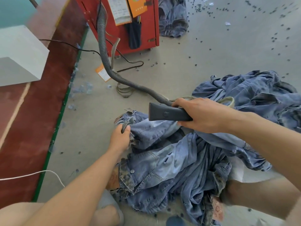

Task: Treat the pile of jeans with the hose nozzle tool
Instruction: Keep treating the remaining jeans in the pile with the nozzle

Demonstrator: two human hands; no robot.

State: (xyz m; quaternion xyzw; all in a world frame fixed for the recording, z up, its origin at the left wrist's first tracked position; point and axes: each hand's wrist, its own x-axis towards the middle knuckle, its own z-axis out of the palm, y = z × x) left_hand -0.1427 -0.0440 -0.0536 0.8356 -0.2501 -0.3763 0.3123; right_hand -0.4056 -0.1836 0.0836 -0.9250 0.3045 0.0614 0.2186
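Faded blue denim jeans, a matt dark plastic nozzle on ribbed grey hose, glossy red metal cabinet.

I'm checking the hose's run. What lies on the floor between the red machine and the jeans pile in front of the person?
The head view shows the grey ribbed hose crossing bare floor, plus a black cable, an orange tag and scattered dark bits.
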